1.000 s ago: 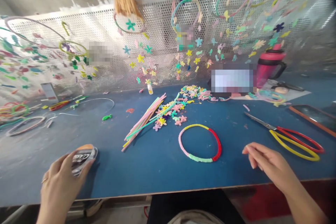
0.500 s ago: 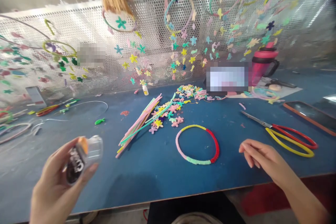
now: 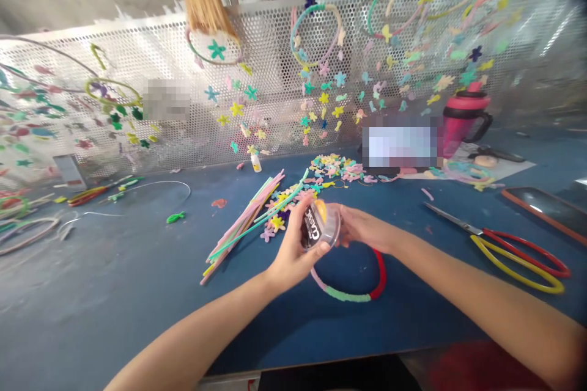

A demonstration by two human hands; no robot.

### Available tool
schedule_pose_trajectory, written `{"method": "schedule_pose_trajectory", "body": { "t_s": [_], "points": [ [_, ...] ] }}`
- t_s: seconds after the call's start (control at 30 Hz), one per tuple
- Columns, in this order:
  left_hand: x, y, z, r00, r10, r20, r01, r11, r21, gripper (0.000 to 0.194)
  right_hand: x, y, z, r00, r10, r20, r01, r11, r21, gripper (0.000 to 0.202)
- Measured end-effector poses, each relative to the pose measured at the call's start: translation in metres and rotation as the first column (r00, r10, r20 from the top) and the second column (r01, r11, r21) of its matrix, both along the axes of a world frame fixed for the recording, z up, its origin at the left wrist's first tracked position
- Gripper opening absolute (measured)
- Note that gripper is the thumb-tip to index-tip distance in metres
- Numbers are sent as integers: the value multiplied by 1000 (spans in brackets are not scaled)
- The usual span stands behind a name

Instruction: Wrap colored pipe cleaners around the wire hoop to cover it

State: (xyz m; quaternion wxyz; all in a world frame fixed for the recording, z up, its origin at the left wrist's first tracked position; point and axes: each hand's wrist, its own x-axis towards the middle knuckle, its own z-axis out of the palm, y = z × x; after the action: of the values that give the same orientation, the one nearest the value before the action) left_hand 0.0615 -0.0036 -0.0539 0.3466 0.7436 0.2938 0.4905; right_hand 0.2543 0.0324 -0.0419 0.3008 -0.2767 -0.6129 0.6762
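My left hand (image 3: 296, 250) grips a clear plastic spool (image 3: 328, 229) with a black label reading "CLASSIC" and a yellow-orange patch on top. It looks like a spool of fishing line, though no loose strand can be made out. My right hand (image 3: 364, 229) is at the spool's right side, its fingers bent together and partly hidden. Below both hands, a ring (image 3: 348, 297) wrapped in pink, green and red fuzzy stems lies on the table; the hands cover its upper part.
Fuzzy pipe cleaners (image 3: 247, 220) lie left of the hands, beside a pile of small flower shapes (image 3: 337, 165). Scissors (image 3: 495, 241) with red and yellow handles rest at right, near a phone (image 3: 545, 208). A pink tumbler (image 3: 463, 119) and a perforated metal panel (image 3: 270, 91) stand behind.
My left hand has carried the spool rightward to above the ring. My right hand has moved left from beside the scissors to meet it. The view has shifted slightly.
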Motion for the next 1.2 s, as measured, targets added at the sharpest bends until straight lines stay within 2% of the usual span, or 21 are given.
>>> {"method": "schedule_pose_trajectory", "body": {
  "t_s": [0.13, 0.2, 0.3, 0.37, 0.43, 0.53, 0.6, 0.67, 0.7, 0.8, 0.9, 0.97, 1.03, 1.13, 1.2],
  "points": [
    [1, 2, -16, 993, 32, -109, -27, 999, 46, 83, -9, -2, -22, 991, -19, -131, -2, 988, -153, 50],
    [0, 0, -16, 991, 10, -136, -4, 999, 50, 88, -8, -6, -23, 986, 19, -163, -49, 983, -177, 49],
    [1, -2, -15, 991, -36, -133, 37, 999, 4, 97, -4, -10, -19, 981, 55, -184, -78, 990, -121, 51],
    [3, -3, -16, 997, -52, -63, 46, 995, -91, 98, -2, -11, -16, 982, 6, -189, -13, 999, -35, 54],
    [4, -2, -19, 995, -77, 67, 89, 973, -215, 96, -2, -12, -14, 979, -94, -182, 114, 988, 102, 59],
    [7, 1, -23, 953, -148, 265, 243, 894, -375, 96, -3, -16, -13, 967, -231, -107, 255, 889, 380, 66],
    [7, 2, -24, 932, -145, 332, 290, 848, -444, 94, -4, -20, -13, 961, -271, -53, 257, 805, 536, 65],
    [8, 3, -24, 934, -89, 347, 256, 844, -472, 84, -5, -23, -14, 968, -251, -10, 201, 750, 630, 65],
    [7, 4, -23, 937, -61, 344, 228, 852, -471, 77, -5, -24, -15, 975, -223, -1, 170, 740, 651, 67],
    [6, 3, -19, 959, -56, 279, 183, 874, -450, 54, -6, -24, -20, 988, -154, -11, 126, 768, 628, 71],
    [3, 2, -19, 984, -70, 166, 133, 903, -407, 45, -7, -24, -22, 982, -187, -23, 166, 803, 573, 65],
    [2, 1, -21, 995, -29, 98, 62, 933, -355, 44, -7, -24, -20, 974, -226, 2, 184, 797, 575, 56],
    [0, 1, -23, 999, 33, 42, -19, 957, -291, 44, -5, -22, -17, 960, -276, 48, 182, 743, 644, 43],
    [-2, 1, -26, 993, 114, 27, -105, 966, -236, 42, 0, -19, -13, 935, -342, 98, 147, 622, 769, 26],
    [-2, 2, -25, 991, 120, 61, -101, 961, -259, 44, 1, -18, -13, 935, -346, 81, 164, 623, 765, 22]
  ]
}}
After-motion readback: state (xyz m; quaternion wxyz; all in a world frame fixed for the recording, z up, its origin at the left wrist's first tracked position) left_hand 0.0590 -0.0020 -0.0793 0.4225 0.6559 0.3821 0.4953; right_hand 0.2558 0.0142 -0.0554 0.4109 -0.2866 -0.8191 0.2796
